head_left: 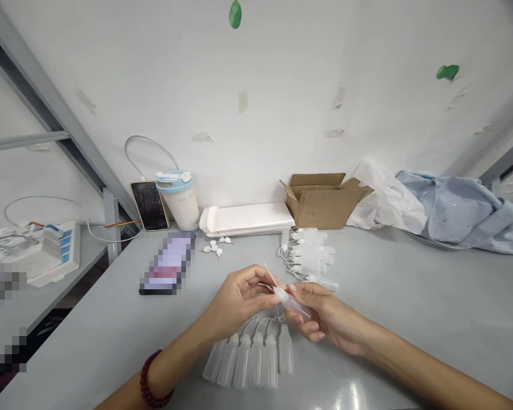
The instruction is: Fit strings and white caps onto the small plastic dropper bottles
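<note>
In my right hand [331,316] is a small translucent squeeze bottle [298,308], tilted, with its white top pointing up and left. My left hand [245,296] is closed at that end, its fingers pinching the white cap [279,293]. A thin pale strip stands up between the fingers; what it belongs to I cannot tell. Just below the hands lies a row of several similar bottles [256,359], with thin cords looped at their tops. Beyond my right hand is another cluster of small bottles [312,253] with cords. Several loose white caps [214,247] lie farther back to the left.
A white flat stack [252,219] and an open cardboard box [325,205] stand along the wall. Left of them are a lidded cup [182,202], an upright phone [150,205] and a flat phone [169,265]. A plastic bag [385,196] and blue cloth [461,210] sit back right.
</note>
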Tool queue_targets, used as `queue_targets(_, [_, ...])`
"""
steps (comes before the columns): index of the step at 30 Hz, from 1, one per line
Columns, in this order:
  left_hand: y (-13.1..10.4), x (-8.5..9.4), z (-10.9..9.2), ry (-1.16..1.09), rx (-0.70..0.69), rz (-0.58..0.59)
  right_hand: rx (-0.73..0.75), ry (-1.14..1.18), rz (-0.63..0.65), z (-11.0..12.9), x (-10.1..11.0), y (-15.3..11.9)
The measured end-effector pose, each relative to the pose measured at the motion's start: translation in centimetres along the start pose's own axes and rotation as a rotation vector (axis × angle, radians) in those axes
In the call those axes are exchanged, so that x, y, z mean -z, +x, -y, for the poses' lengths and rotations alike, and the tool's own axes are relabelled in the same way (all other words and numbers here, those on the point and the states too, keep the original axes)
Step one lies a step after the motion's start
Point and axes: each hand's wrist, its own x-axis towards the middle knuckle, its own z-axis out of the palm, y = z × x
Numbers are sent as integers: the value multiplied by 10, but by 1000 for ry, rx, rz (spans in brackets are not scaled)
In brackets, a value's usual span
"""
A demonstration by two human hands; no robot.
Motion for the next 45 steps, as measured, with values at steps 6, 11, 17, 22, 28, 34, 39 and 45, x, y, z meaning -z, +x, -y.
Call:
queue_targets(6, [0, -1, 2, 77, 39, -61, 13, -6, -15, 1, 2, 1])
queue_targets(11, [-1, -1, 1, 148, 62, -49, -9, -12, -9, 2, 1, 1])
queue_targets(17, [-3, -1, -4, 105, 53, 20, -18, -8, 8, 2, -1, 1])
queue_targets(22, [-2, -2, -4, 47, 67, 40, -37, -18, 17, 1, 0, 1])
queue_targets(28, [-3, -6, -1, 78, 27, -9, -13, -30, 22, 1, -3, -1])
queue_targets(34, [-3, -7, -1, 39, 64, -30, -16, -58, 18, 1, -3, -1])
queue_targets(39, [-1, -5, -3, 24, 98, -87, 46, -145, 26, 0, -3, 0])
queue_targets(45, [1, 2, -8, 105, 80, -212, 448, -826, -212, -2, 1, 1])
